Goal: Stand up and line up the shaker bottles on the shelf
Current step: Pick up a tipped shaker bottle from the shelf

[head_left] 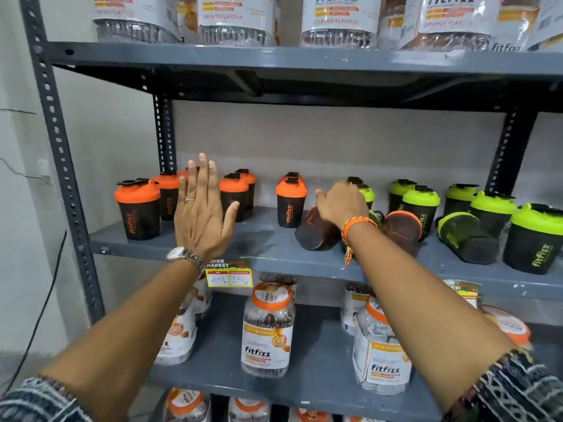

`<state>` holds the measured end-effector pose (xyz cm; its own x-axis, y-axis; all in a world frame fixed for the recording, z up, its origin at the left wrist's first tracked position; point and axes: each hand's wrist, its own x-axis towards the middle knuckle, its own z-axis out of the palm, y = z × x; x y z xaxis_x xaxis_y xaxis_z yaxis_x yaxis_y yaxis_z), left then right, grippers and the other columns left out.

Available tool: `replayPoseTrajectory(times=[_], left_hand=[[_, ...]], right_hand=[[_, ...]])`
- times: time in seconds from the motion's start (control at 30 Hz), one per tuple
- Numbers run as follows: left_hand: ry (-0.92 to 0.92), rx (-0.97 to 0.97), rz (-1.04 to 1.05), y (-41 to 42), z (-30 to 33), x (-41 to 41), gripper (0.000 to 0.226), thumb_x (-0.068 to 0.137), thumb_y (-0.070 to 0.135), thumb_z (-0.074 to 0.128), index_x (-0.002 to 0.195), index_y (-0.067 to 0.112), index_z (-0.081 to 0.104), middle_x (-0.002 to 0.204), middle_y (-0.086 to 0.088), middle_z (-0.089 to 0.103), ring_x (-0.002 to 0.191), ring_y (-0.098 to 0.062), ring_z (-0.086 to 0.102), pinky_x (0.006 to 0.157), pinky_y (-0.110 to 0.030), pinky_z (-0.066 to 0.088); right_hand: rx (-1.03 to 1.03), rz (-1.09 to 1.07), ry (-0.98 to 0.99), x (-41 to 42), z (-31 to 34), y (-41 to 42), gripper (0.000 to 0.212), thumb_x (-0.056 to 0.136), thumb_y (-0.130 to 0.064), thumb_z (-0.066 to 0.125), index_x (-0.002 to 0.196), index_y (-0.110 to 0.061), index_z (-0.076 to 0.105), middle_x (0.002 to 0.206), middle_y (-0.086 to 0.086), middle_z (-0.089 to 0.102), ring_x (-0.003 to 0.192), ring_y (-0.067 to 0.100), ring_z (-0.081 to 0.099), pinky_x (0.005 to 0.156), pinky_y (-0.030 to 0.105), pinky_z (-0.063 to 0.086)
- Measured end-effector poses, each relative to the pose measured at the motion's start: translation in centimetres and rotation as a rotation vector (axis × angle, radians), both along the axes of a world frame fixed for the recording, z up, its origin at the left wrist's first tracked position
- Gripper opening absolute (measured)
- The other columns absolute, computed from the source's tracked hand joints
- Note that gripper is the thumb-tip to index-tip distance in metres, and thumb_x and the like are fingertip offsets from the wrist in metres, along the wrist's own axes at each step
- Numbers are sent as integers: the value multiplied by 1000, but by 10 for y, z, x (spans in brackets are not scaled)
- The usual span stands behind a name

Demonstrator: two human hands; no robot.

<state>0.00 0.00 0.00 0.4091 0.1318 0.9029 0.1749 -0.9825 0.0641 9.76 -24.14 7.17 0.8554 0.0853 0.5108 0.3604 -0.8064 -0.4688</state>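
Observation:
Several black shaker bottles with orange lids (pixel 138 208) stand upright on the left half of the grey middle shelf (pixel 268 251). Green-lidded shakers (pixel 534 239) stand on the right half. Three shakers lie on their sides: an orange-lidded one (pixel 313 231) under my right hand, another dark one (pixel 402 228) beside it, and a green-lidded one (pixel 466 236) further right. My right hand (pixel 342 204) grips the first fallen shaker from above. My left hand (pixel 202 208) is raised flat with fingers spread in front of the upright orange shakers, holding nothing.
Clear jars with orange lids (pixel 268 327) stand on the shelf below, and larger packs (pixel 237 19) fill the shelf above. A yellow price tag (pixel 229 277) hangs on the shelf edge. A slotted grey post (pixel 61 166) frames the rack's left side, with a white wall beyond.

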Motion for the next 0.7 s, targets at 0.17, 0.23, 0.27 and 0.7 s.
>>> replayPoseTrajectory(times=[0.17,0.23,0.27,0.7], left_hand=[[72,-48,7,25,-46,-18,77,99,49,32,162,8,14,172,-10,8,160,-28,2,130,-46,0],[113,-62,-18,36,-64,-22,76,97,47,33,162,9,18,171,-9,14,160,-28,7,130,-47,4],[126,-69,-29,43,-71,-24,76,97,47,34,161,10,20,171,-9,17,159,-28,10,130,-47,5],[244,-75,-109,90,-122,-25,55,95,42,39,141,14,50,144,-8,57,135,-30,48,126,-42,14]], right_hand=[[-62,-7,235,8,-17,17,72,87,-54,55,137,-3,46,142,21,52,129,40,49,100,42,42],[-114,12,263,14,-22,23,76,87,-60,51,139,-5,48,145,17,50,131,38,47,102,42,41],[-124,7,276,15,-23,26,77,86,-61,51,139,-5,49,145,16,49,131,37,47,102,41,41],[544,44,545,10,-37,35,44,77,-33,71,113,-11,61,110,11,65,91,29,67,55,38,59]])
